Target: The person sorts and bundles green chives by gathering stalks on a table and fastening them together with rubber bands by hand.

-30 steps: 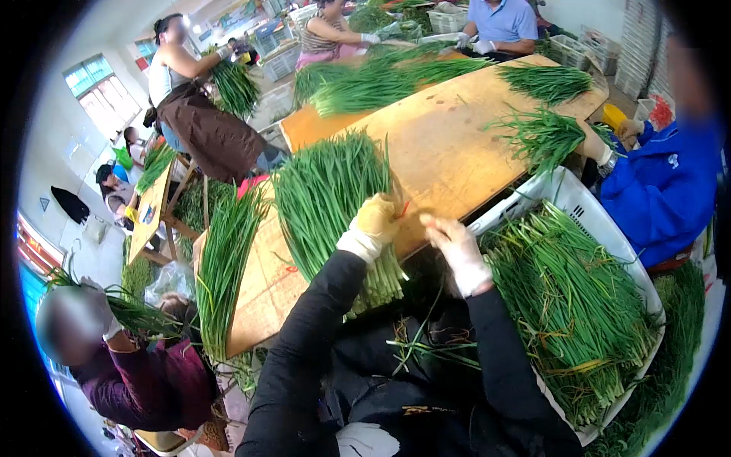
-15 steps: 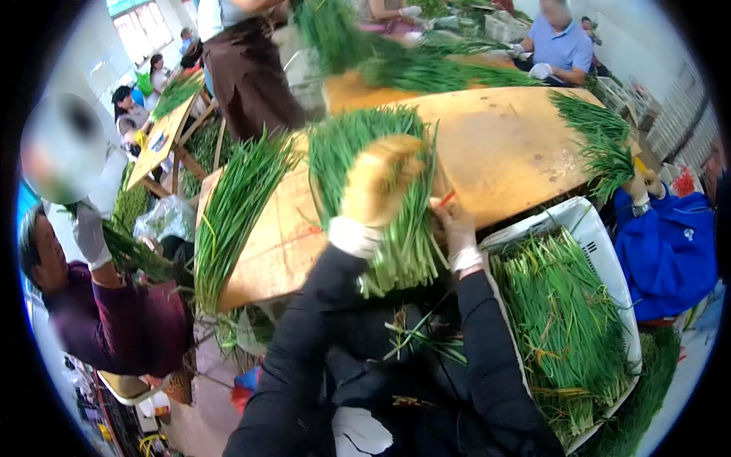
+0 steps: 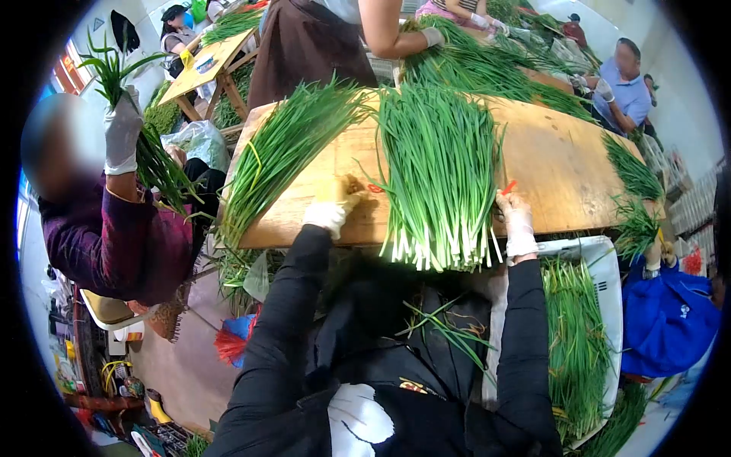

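Note:
A bundle of garlic chives lies on the wooden table, its pale cut ends toward me over the front edge. My left hand, in a yellow-and-white glove, is left of the bundle, apart from it, fingers partly spread and slightly blurred. Close to its fingers a red tie shows at the bundle's left side. My gloved right hand pinches a red tie end at the bundle's right edge. Whether the two red pieces join under the chives is hidden.
Loose chives lie on the table to the left. A white crate of chives stands at my right. A person in purple holds chives at left; a blue-sleeved person is at right. Other people work beyond.
My left hand has moved from above the bundle to its left side, uncovering the chives. My right hand still pinches the red tie end. The view has shifted.

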A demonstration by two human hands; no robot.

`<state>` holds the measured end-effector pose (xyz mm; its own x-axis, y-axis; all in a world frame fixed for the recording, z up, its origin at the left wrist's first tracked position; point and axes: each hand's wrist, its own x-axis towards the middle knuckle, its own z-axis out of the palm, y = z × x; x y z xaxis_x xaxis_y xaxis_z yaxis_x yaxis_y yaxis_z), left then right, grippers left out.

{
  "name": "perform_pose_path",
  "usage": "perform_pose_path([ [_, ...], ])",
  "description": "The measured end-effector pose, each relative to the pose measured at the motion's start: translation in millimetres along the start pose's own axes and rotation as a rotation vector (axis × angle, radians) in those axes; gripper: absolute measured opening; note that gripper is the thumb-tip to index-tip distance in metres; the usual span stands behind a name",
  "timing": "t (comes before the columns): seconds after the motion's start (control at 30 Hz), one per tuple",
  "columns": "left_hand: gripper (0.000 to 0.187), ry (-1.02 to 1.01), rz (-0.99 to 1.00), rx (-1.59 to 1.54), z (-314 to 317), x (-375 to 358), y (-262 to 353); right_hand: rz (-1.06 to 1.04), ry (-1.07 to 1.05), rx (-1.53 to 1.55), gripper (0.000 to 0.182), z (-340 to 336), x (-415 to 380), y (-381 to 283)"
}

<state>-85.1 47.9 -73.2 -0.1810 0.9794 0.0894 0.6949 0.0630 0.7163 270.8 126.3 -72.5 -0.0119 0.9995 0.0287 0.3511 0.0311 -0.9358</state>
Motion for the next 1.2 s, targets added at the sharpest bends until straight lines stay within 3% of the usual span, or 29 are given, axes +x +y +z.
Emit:
perform_pose_path([
  [0.1,0.027,0.018,0.042,0.056,6.2,5.5,13.9,0.024,0.013,0.038,0.024,-0.1,2.9,0.8],
  [0.2,0.025,0.008,-0.080,0.039,7.3,5.8,28.4,-0.024,0.026,-0.046,0.025,-1.5,-3.1,-9.1],
  [0.37,0.022,0.206,0.019,0.113,24.2,11.9,13.4,0.018,0.009,0.021,0.024,-2.6,-0.5,-2.2],
  [0.47,0.025,0.084,-0.128,0.121,19.5,9.9,22.5,-0.010,0.018,0.015,0.019,-1.5,0.6,-0.2],
  [0.5,0.028,0.036,-0.292,-0.088,17.0,9.9,29.7,-0.038,0.030,0.049,0.017,-1.5,-0.8,-0.9],
  [0.53,0.031,-0.076,-0.291,-0.389,17.8,13.6,26.0,-0.037,0.043,0.048,0.017,0.4,-4.3,-3.1],
  [0.57,0.033,-0.189,-0.328,-0.682,18.7,17.3,22.2,-0.142,0.127,0.114,0.018,5.8,-9.4,-7.5],
  [0.6,0.033,-0.200,-0.316,-0.683,34.6,27.9,11.6,-0.249,0.211,0.180,0.020,12.2,-14.2,-12.4],
  [0.67,0.025,-0.048,-0.190,-0.741,59.1,45.9,-5.0,-0.698,0.196,-0.127,0.019,17.9,-28.7,-42.8],
  [0.7,0.024,-0.220,-0.288,-0.327,2.9,21.7,90.1,-0.930,0.106,-0.039,0.009,23.9,-36.7,-84.0],
  [0.73,0.021,-0.190,-0.220,-0.175,-7.9,14.8,116.9,-1.048,0.041,-0.077,0.008,27.2,-38.2,-107.5],
  [0.8,0.023,-0.211,-0.022,0.084,-2.0,36.2,98.2,-1.233,-0.095,-0.273,0.006,35.1,-37.1,-133.3],
  [0.87,0.018,-0.225,0.052,0.161,-3.0,42.2,90.0,-1.334,-0.217,-0.381,0.003,51.3,-35.5,-151.2],
  [0.9,0.017,-0.147,0.095,0.197,4.0,48.2,74.5,-1.106,-0.287,-0.106,0.005,79.0,-33.8,-135.7],
  [0.93,0.016,-0.068,0.136,0.233,7.0,50.6,64.8,-0.979,-0.279,-0.145,0.007,93.6,-37.0,-129.3],
  [0.97,0.015,-0.155,0.187,0.367,-8.1,37.9,77.2,-0.852,-0.272,-0.185,0.010,108.1,-40.4,-122.7],
  [1.0,0.015,-0.149,0.176,0.371,-11.9,33.5,71.1,-1.087,-0.056,-0.233,0.008,129.8,-41.7,-94.9],
  [1.07,0.015,-0.169,-0.025,0.034,-24.4,27.5,52.2,-1.013,-0.066,-0.394,0.007,141.3,-68.1,-73.0],
  [1.1,0.011,-0.210,-0.102,-0.112,-32.4,29.8,43.8,-1.105,-0.018,-0.347,0.006,138.3,-68.6,-61.4],
  [1.13,0.010,-0.126,-0.151,-0.238,-34.0,19.3,51.7,-1.193,0.027,-0.299,0.006,129.5,-69.0,-50.5],
  [1.2,0.010,-0.015,-0.048,-0.256,-17.9,2.0,64.4,-1.198,-0.010,-0.335,0.005,111.0,-82.5,-55.6],
])
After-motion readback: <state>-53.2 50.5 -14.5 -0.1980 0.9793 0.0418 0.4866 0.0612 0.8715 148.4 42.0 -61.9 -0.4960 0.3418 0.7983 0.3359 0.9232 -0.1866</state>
